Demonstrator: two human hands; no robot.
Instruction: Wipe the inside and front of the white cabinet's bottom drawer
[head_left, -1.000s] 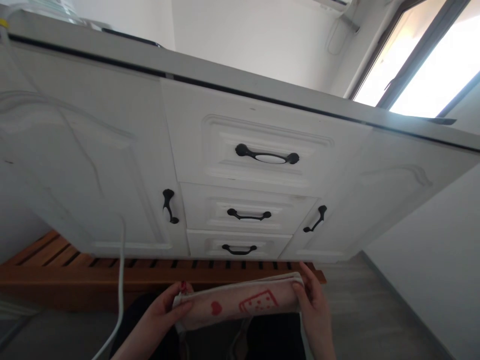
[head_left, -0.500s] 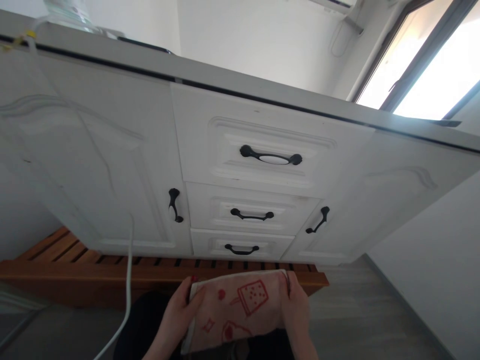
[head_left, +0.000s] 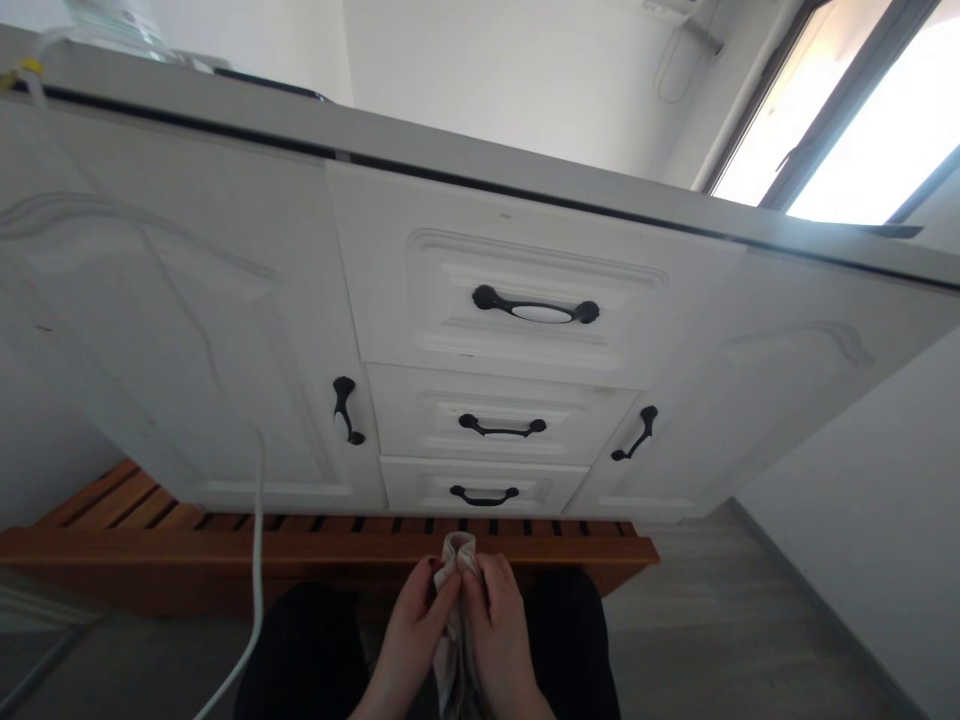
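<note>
At the bottom centre, a light cloth (head_left: 460,546) is bunched into narrow folds and hangs down between my hands. My left hand (head_left: 422,612) pinches its left side near the top. On the other side, my right hand (head_left: 493,610) grips the cloth with closed fingers. Both hands are close together, just in front of the wooden slatted bench, above my dark-clothed knees. The cloth's printed side is mostly hidden in the folds.
A white cabinet (head_left: 405,330) with dark handles stands on the slatted wooden bench (head_left: 330,548). A white cable (head_left: 259,560) hangs at the left, in front of the bench. A dark flat object (head_left: 270,84) lies on the cabinet top.
Both hands have come together from the cloth's two sides. The cloth was spread out with its red drawings showing and is now gathered into folds. The view has shifted slightly.
</note>
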